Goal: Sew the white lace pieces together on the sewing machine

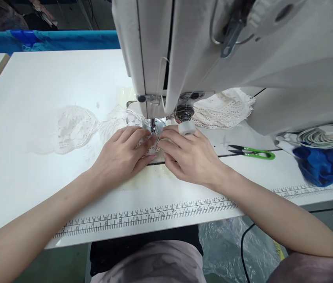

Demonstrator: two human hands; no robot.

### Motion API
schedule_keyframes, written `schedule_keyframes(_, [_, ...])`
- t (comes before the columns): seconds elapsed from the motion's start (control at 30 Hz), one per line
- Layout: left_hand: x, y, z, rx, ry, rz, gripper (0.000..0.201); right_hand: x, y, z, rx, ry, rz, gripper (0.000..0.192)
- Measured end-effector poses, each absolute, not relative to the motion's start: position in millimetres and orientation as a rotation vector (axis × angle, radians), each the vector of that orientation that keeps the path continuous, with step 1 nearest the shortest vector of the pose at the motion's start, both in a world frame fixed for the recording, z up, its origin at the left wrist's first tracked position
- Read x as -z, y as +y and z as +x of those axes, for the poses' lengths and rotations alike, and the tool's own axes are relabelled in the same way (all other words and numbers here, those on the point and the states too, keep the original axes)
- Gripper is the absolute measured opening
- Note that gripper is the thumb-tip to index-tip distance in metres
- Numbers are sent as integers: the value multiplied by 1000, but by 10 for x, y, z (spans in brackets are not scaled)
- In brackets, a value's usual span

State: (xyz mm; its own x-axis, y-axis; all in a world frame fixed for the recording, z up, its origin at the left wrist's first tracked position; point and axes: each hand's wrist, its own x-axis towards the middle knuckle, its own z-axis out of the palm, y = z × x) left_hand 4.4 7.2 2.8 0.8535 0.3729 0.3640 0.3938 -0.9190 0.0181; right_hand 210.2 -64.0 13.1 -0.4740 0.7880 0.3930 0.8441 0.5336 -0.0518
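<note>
Printed ruler markings along the near edge of the white sewing table [160, 215] lie closest to the viewer, just short of both forearms. Left of the needle of the grey-white industrial sewing machine [213, 51], a trailing length of sheer white lace trim [74, 129] lies flat and loosely rumpled on the table, running rightward to the presser foot. The left hand [123, 155] rests palm down just left of the needle, fingers narrowly spread and pressing the small scalloped lace piece [153, 147] flat; the right hand [188, 155] mirrors it just right of the needle, fingertips pinching the same piece's edge. Good practice at this step, as judged from the pose: keep fingertips beside rather than ahead of the needle, hold the layers evenly taut, and guide without pulling. The lace appears thin, openwork and soft, with a scalloped border. Right of the needle, behind the machine's arm, a heap of cream lace [225, 108] is piled; farther right lie green-handled thread snips [253, 152] and crumpled blue cloth [325, 165].
</note>
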Motion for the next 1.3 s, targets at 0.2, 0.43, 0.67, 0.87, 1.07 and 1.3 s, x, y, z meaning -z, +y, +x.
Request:
schedule_keyframes(0.2, [-27,44,46,584,-620,-2908,36,-126,-626,2108,172,-2506,-1384,28])
schedule_keyframes(0.43, [-33,42,25,535,-599,-2892,40,-119,-627,2114,166,-2516,-1358,30])
schedule_keyframes(0.67, [-26,51,14,532,-610,-2895,41,-130,-633,2096,188,-2515,-1372,27])
schedule_keyframes(0.87, [-18,52,13,521,-635,-2891,41,-119,-640,2089,242,-2524,-1381,28])
schedule_keyframes(1.07, [-33,38,7,529,-650,-2917,41,-105,-630,2092,268,-2504,-1361,28])
schedule_keyframes(1.3, [-89,62,-46,747,-560,-2902,19,-117,-556,2025,306,-2401,-1337,28])
